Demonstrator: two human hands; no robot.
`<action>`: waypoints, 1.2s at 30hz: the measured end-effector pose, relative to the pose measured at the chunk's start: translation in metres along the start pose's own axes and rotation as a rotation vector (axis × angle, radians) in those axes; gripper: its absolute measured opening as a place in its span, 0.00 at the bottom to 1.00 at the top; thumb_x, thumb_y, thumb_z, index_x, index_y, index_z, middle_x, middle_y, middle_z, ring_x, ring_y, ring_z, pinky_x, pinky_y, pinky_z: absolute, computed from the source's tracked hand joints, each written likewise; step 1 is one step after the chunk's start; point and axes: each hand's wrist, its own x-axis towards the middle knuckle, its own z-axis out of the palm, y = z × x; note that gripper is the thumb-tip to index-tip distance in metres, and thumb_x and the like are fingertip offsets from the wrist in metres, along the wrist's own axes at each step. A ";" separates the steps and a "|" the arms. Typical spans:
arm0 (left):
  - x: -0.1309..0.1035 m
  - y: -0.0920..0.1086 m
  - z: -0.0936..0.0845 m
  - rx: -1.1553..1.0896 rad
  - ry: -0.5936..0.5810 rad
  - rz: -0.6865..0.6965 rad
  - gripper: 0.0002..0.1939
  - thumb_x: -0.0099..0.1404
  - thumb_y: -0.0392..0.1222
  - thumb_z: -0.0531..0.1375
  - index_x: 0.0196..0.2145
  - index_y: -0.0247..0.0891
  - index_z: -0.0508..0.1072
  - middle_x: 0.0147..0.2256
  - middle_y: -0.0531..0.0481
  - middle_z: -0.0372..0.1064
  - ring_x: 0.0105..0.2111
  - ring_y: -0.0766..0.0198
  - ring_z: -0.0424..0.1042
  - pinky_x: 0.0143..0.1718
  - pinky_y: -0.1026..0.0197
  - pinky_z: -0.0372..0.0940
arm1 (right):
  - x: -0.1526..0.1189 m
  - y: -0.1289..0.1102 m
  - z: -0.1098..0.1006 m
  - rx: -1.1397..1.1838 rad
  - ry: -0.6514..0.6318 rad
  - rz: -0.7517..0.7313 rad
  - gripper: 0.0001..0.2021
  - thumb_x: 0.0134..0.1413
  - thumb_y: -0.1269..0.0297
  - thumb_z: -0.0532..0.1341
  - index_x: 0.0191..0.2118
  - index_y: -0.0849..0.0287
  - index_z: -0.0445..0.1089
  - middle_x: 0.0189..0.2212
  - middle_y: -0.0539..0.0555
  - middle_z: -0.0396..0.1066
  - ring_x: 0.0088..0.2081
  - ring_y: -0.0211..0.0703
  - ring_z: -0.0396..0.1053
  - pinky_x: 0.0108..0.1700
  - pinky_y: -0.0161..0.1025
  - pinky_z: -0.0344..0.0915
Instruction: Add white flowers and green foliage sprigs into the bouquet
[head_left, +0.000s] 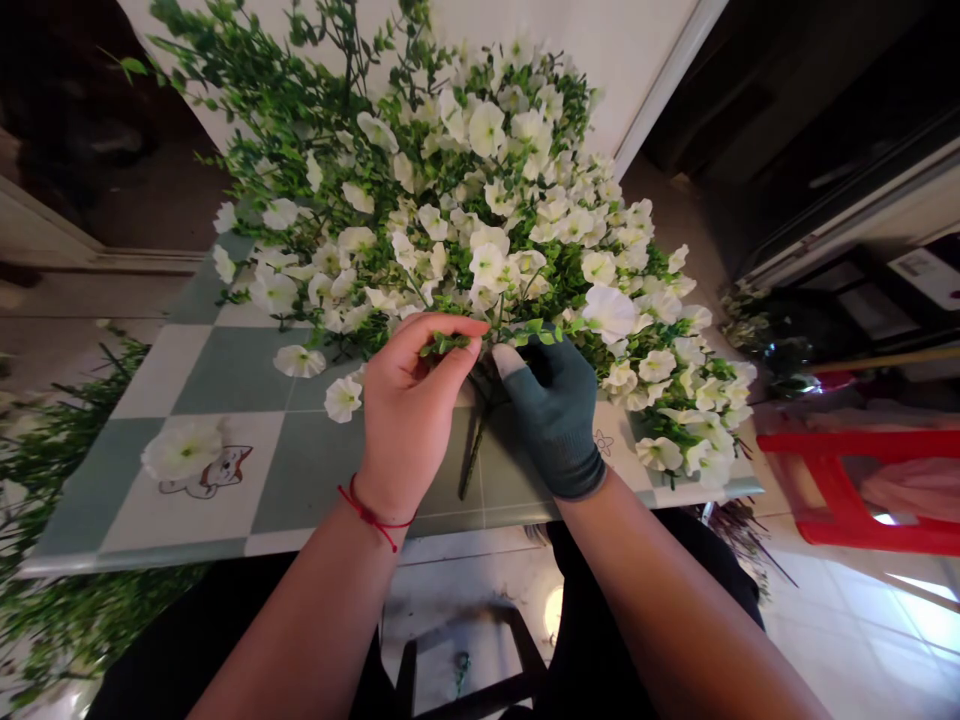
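Note:
My left hand, bare with a red string bracelet, is closed in a pinch with thumb and forefinger on a small green leaf sprig. Beside it, my right hand wears a dark green glove with a pale thumb tip. Its fingers are curled around the upper part of a flower stem, whose lower end slants down toward the table's front edge. Part of the grip is hidden behind the glove. Just beyond both hands lies a large heap of white flowers with green leaves, seemingly artificial.
The table has a green and white checked cover. A loose white flower head lies on its left side. Leafy green stems rise at the back left, and more greenery sits below. A red plastic stool stands at right.

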 end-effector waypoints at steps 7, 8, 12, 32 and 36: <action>0.002 -0.005 -0.003 -0.008 0.056 0.002 0.06 0.64 0.43 0.77 0.39 0.46 0.89 0.34 0.52 0.80 0.31 0.66 0.71 0.30 0.64 0.64 | 0.001 0.000 0.000 -0.026 -0.004 -0.017 0.08 0.62 0.57 0.71 0.36 0.54 0.80 0.34 0.50 0.84 0.36 0.44 0.79 0.40 0.41 0.75; 0.003 -0.006 -0.003 -0.039 0.053 -0.005 0.07 0.64 0.43 0.78 0.40 0.46 0.89 0.35 0.51 0.82 0.33 0.64 0.75 0.33 0.63 0.68 | 0.001 0.000 0.000 -0.030 -0.002 -0.015 0.08 0.61 0.57 0.71 0.36 0.55 0.79 0.33 0.50 0.83 0.35 0.44 0.79 0.40 0.40 0.74; 0.004 -0.009 -0.004 -0.154 -0.004 -0.073 0.09 0.64 0.43 0.78 0.42 0.45 0.88 0.39 0.49 0.84 0.39 0.60 0.82 0.42 0.60 0.77 | 0.000 0.000 0.000 -0.025 0.009 0.005 0.08 0.61 0.57 0.71 0.36 0.55 0.79 0.32 0.50 0.83 0.34 0.43 0.78 0.40 0.40 0.74; 0.004 -0.009 0.000 -0.006 -0.099 0.041 0.04 0.74 0.36 0.65 0.45 0.43 0.76 0.40 0.50 0.74 0.36 0.64 0.74 0.39 0.63 0.71 | 0.001 -0.001 0.001 0.029 -0.019 0.002 0.08 0.56 0.58 0.72 0.41 0.51 0.85 0.40 0.51 0.87 0.42 0.50 0.84 0.51 0.46 0.80; 0.003 -0.012 0.000 -0.063 -0.121 0.033 0.06 0.74 0.35 0.64 0.46 0.44 0.74 0.42 0.50 0.72 0.38 0.63 0.72 0.42 0.62 0.69 | 0.001 0.000 0.001 0.046 -0.009 0.020 0.09 0.56 0.58 0.71 0.42 0.53 0.84 0.40 0.51 0.87 0.41 0.49 0.83 0.49 0.45 0.79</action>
